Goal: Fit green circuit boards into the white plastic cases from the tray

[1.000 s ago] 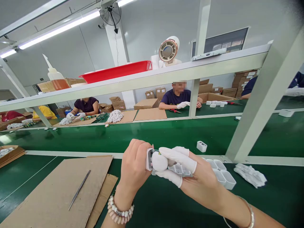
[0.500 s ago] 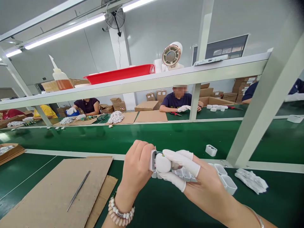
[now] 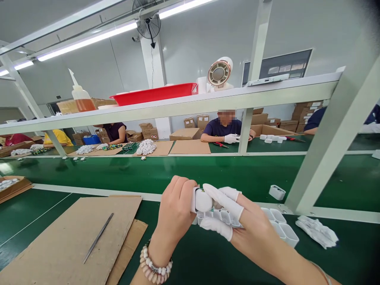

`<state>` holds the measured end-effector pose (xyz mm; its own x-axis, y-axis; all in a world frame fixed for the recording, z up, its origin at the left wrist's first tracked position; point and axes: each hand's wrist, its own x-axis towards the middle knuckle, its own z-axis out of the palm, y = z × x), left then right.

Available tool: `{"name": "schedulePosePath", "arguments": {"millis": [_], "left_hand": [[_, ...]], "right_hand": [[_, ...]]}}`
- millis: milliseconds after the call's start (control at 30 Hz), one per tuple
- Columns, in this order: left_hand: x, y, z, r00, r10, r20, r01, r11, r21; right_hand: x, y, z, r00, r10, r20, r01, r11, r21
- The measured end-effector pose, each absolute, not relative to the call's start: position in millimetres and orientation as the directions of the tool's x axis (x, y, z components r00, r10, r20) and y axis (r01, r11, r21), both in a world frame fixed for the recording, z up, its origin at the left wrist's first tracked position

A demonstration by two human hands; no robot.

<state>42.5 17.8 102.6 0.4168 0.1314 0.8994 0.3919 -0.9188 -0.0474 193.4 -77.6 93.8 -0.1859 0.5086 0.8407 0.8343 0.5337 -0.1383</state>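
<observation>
My left hand (image 3: pixel 177 208) is bare, with its fingers wrapped round a small white plastic housing (image 3: pixel 194 200). My right hand (image 3: pixel 252 221), with white finger cots on several fingers, grips a rounded white piece (image 3: pixel 204 201). That piece sits against the housing's open end, partly inside it. A speck of green and yellow shows at its top edge, and my fingers hide the far side. Behind and below my hands stands a group of open white housings (image 3: pixel 216 215), continuing to the right of my right hand as larger-looking white housings (image 3: pixel 287 233).
Left on the bench lie cardboard sheets (image 3: pixel 59 237) with metal tweezers (image 3: pixel 98 238). A white glove (image 3: pixel 317 231) lies at right. One white housing (image 3: pixel 277 192) rests on the green belt (image 3: pixel 178 168). A shelf (image 3: pixel 166 102) and its post (image 3: pixel 320 138) frame the bench; co-workers sit opposite.
The rounded piece has moved closer into the housing, and the dark gap between them has narrowed. The lone housing on the belt has shifted right. My view has tilted slightly.
</observation>
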Motion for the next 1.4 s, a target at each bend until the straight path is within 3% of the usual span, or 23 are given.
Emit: {"name": "schedulePosePath", "arguments": {"millis": [167,333,500,600,700,867,1167,1400], "left_hand": [[41.8,15.9,101.2,0.417,0.186,0.890,0.347,-0.937,0.033],[45.8,7.3,99.7,0.477,0.319,0.819,0.157,-0.948,0.277],[47.3,4.8,100.7,0.574,0.438,0.692,0.059,-0.864,0.499],[47.0,5.6,100.9,0.627,0.459,0.629,0.026,-0.820,0.572],[46.6,5.8,100.6,0.650,0.444,0.617,-0.010,-0.807,0.591],[46.5,4.4,100.5,0.675,0.391,0.626,-0.051,-0.821,0.568],[44.7,2.9,103.3,0.653,0.383,0.653,-0.029,-0.849,0.527],[46.7,4.6,100.0,0.633,0.332,0.699,-0.014,-0.898,0.439]], "right_hand": [[196.2,-77.6,100.5,-0.181,0.563,0.806,0.818,0.542,-0.195],[202.3,-73.7,105.2,-0.126,0.669,0.732,0.719,0.570,-0.398],[208.6,-68.5,104.5,-0.312,0.687,0.656,0.601,0.677,-0.424],[210.0,-65.5,103.5,-0.366,0.693,0.622,0.418,0.719,-0.556],[209.6,-64.5,103.3,-0.389,0.734,0.557,0.249,0.666,-0.703],[209.5,-65.7,105.5,-0.455,0.698,0.554,0.096,0.657,-0.748],[211.9,-60.1,103.9,-0.393,0.696,0.600,0.080,0.676,-0.732],[213.0,-47.3,95.3,-0.303,0.786,0.538,0.096,0.587,-0.804]]}}
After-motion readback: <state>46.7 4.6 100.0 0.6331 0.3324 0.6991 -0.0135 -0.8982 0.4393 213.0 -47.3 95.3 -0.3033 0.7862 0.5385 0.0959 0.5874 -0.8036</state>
